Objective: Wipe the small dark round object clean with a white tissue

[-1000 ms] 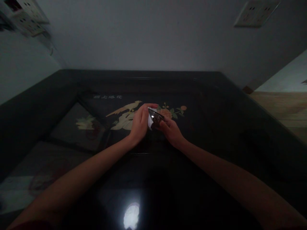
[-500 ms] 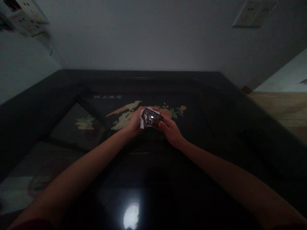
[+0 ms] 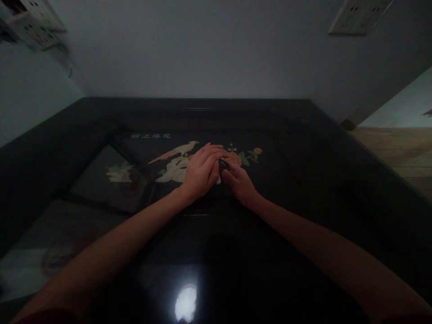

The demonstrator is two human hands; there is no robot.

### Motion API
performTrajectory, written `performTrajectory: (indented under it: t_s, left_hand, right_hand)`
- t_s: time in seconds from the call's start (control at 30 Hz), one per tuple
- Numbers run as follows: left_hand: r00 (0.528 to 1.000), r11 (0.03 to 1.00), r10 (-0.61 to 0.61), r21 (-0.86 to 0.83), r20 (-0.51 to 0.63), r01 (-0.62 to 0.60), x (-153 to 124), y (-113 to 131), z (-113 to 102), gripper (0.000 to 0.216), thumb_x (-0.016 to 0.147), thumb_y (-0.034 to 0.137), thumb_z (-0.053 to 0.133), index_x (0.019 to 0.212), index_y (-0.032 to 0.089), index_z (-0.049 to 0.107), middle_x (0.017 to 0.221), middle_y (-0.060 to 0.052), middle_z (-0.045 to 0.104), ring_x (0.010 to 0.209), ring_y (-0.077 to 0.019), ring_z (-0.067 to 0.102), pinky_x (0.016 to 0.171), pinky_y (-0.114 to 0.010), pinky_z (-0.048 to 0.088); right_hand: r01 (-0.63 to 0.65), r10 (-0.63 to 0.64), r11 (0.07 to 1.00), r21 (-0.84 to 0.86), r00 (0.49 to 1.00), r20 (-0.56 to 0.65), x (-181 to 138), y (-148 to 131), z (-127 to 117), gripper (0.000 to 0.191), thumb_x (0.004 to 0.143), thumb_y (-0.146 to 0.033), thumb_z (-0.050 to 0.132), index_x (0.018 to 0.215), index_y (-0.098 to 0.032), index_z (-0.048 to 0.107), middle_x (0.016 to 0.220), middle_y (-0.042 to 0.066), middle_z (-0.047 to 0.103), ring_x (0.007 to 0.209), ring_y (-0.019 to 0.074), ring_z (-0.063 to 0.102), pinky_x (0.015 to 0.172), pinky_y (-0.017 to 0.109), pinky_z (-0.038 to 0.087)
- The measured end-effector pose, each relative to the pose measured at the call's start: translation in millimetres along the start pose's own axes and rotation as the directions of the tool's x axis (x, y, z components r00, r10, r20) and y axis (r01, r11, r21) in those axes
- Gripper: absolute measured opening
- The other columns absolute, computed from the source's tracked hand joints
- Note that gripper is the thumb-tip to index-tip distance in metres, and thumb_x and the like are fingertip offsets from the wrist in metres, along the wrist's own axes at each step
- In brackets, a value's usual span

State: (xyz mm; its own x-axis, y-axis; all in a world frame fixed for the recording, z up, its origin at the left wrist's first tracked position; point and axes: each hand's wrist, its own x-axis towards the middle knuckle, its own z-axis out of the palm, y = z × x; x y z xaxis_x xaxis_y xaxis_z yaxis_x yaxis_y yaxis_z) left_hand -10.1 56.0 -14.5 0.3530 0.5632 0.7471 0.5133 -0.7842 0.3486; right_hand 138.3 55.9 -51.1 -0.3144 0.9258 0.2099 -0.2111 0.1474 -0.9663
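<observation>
Over the middle of a dark glossy tabletop [image 3: 286,148], my two hands meet around a small shiny dark object [image 3: 222,166]. My right hand [image 3: 241,183] pinches its right end between thumb and fingers. My left hand [image 3: 201,168] curls over the top and left side, closed on a white tissue [image 3: 218,180] that wraps the object. Only a bit of the tissue shows below the left thumb. Most of the dark object is hidden under the left fingers, and its exact kind cannot be made out.
The tabletop carries an inlaid picture of a pale bird [image 3: 178,150] and flowers [image 3: 254,155]. A grey wall [image 3: 189,49] rises behind it. Wall sockets [image 3: 359,17] are at upper right, more at upper left. Wooden floor [image 3: 398,144] shows at right. The room is dim.
My left hand has turned over from beneath the dark object to cover its top, taking the tissue with it. My right hand keeps its hold in nearly the same place.
</observation>
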Motion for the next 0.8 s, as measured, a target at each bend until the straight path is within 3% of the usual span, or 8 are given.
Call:
performTrajectory:
  t_s: [0.13,0.27,0.33,0.4,0.47,0.53,0.67,0.8]
  left_hand:
    - [0.963,0.940,-0.269,-0.224,-0.030,0.256,2.5,-5.1,2.0,0.036,0.096,0.031,0.028,0.101,0.018,0.062,0.108,-0.009,0.067,0.113,-0.0206,0.057,0.102,-0.041,0.040]
    - [0.740,0.559,-0.656,-0.564,0.148,0.608,8.7,-10.5,5.9,0.038,0.092,0.035,0.032,0.092,0.017,0.065,0.099,-0.008,0.070,0.091,-0.0201,0.065,0.083,-0.034,0.050]
    - [0.630,0.348,-0.720,-0.634,0.292,0.691,11.3,-11.7,7.4,0.037,0.088,0.032,0.032,0.090,0.016,0.065,0.091,-0.008,0.071,0.080,-0.0196,0.067,0.074,-0.033,0.052]
    - [0.586,0.277,-0.741,-0.647,0.328,0.711,11.8,-9.9,7.9,0.037,0.088,0.031,0.032,0.090,0.015,0.065,0.088,-0.008,0.071,0.077,-0.0192,0.067,0.071,-0.032,0.052]
    - [0.632,0.410,-0.746,-0.602,0.211,0.685,9.9,-5.4,7.1,0.038,0.090,0.033,0.030,0.093,0.016,0.064,0.091,-0.008,0.071,0.080,-0.0191,0.066,0.074,-0.033,0.052]
    - [0.746,0.642,-0.665,-0.481,0.040,0.598,6.6,-0.2,5.4,0.039,0.094,0.035,0.029,0.099,0.017,0.063,0.101,-0.009,0.070,0.091,-0.0197,0.065,0.083,-0.035,0.050]
    - [0.968,0.961,-0.244,-0.142,-0.049,0.235,1.0,3.7,1.4,0.031,0.094,0.024,0.031,0.105,0.017,0.059,0.121,-0.010,0.063,0.121,-0.0207,0.053,0.104,-0.043,0.038]
    - [0.999,0.999,-0.040,-0.015,0.035,0.041,1.1,1.4,-1.9,0.030,0.090,0.016,0.034,0.105,0.017,0.060,0.121,-0.009,0.064,0.125,-0.0200,0.050,0.110,-0.047,0.032]
  right_hand:
    - [-0.078,0.080,0.990,0.114,0.997,-0.019,0.2,4.1,0.2,0.048,0.071,-0.050,0.072,0.107,-0.020,0.062,0.098,0.004,0.067,0.089,0.0187,0.063,0.086,0.034,0.049]
    - [-0.079,0.081,0.984,0.160,0.997,-0.006,0.2,6.2,-0.1,0.053,0.068,-0.051,0.074,0.110,-0.021,0.062,0.104,0.006,0.068,0.094,0.0203,0.064,0.094,0.039,0.048]
    - [-0.067,0.066,0.987,0.149,0.998,0.008,0.4,6.4,-0.2,0.054,0.068,-0.052,0.074,0.111,-0.022,0.062,0.105,0.006,0.068,0.097,0.0210,0.064,0.095,0.040,0.048]
    - [-0.053,0.051,0.988,0.143,0.999,0.014,0.7,6.9,-0.3,0.053,0.070,-0.053,0.073,0.110,-0.021,0.062,0.105,0.006,0.068,0.097,0.0211,0.064,0.094,0.039,0.049]
    - [-0.048,0.046,0.987,0.155,0.999,0.020,1.1,7.3,-0.5,0.051,0.071,-0.054,0.071,0.109,-0.021,0.063,0.103,0.006,0.068,0.095,0.0208,0.064,0.092,0.039,0.050]
    - [-0.051,0.050,0.986,0.157,0.999,0.014,1.2,7.1,-0.7,0.051,0.071,-0.054,0.071,0.108,-0.020,0.063,0.101,0.005,0.068,0.091,0.0203,0.065,0.089,0.037,0.051]
    - [-0.053,0.055,0.996,0.070,0.998,-0.033,0.9,4.4,-1.1,0.046,0.070,-0.049,0.073,0.105,-0.021,0.063,0.099,0.004,0.068,0.090,0.0193,0.063,0.086,0.034,0.050]
    - [-0.020,0.020,1.000,0.004,1.000,-0.019,1.6,4.8,-1.2,0.045,0.069,-0.048,0.074,0.104,-0.022,0.063,0.103,0.004,0.068,0.095,0.0221,0.063,0.086,0.036,0.051]
